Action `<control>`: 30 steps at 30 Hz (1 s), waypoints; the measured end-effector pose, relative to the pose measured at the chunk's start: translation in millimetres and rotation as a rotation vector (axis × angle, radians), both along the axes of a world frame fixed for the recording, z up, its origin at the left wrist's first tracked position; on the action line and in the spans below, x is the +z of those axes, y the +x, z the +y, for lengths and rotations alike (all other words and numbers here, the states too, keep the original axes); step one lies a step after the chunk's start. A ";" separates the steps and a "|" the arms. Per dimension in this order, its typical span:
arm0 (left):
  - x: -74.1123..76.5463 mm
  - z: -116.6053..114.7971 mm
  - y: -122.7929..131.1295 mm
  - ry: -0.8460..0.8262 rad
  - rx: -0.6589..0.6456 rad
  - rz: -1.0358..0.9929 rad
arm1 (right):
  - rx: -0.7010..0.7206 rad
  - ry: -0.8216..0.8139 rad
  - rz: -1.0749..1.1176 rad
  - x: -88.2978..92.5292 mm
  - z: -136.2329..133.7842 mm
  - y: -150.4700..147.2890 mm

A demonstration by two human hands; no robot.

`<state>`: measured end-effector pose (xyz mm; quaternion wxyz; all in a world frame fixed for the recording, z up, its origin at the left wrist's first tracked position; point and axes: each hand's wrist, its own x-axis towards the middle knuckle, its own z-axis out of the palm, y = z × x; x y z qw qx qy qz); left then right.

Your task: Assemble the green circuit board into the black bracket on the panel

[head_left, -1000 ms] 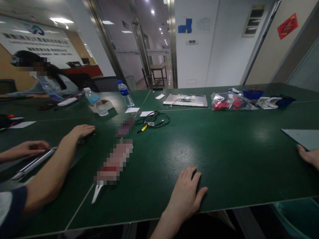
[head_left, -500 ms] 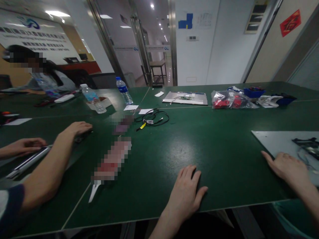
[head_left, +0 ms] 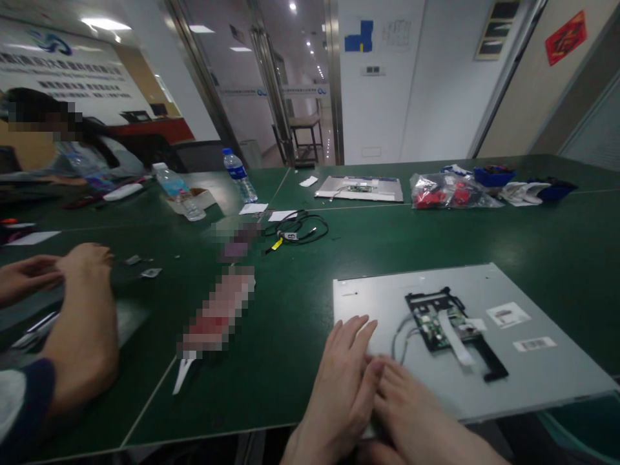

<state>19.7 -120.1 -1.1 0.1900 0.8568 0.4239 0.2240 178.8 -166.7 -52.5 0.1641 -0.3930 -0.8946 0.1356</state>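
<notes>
A flat display panel [head_left: 542, 381] lies back side up on the table in front of me. A green circuit board [head_left: 443, 329] in a black bracket sits on it, with thin wires and a white ribbon cable [head_left: 455, 339]. My left hand [head_left: 341, 365] is open, its fingers stretched out over the panel's left edge. Beside it, my right hand [head_left: 411, 400] is bent round the near left part of the panel, its fingers close together and touching or nearly touching the left thumb. The panel's near left corner is hidden behind both hands.
At left, another person's arm [head_left: 90, 323] works over a silver-edged object. Water bottles [head_left: 179, 190], a coiled black cable [head_left: 303, 231], a second panel [head_left: 329, 187] and bagged red parts [head_left: 453, 192] are farther back. A blurred pinkish item [head_left: 220, 310] lies to my left.
The panel has slid left from the right side to in front of me. My right hand has moved left with it, meeting my left hand. The other person's arm has drawn back left.
</notes>
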 end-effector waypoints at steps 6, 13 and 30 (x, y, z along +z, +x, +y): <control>-19.0 8.4 -32.4 -0.115 0.149 0.374 | 0.390 0.155 0.108 16.7 -2.5 -14.1; -34.8 30.7 -72.3 0.018 0.111 0.458 | 0.038 -0.030 0.111 59.1 3.8 50.0; 22.8 102.3 -62.3 0.035 0.227 0.502 | -0.109 0.042 0.105 45.0 109.4 61.5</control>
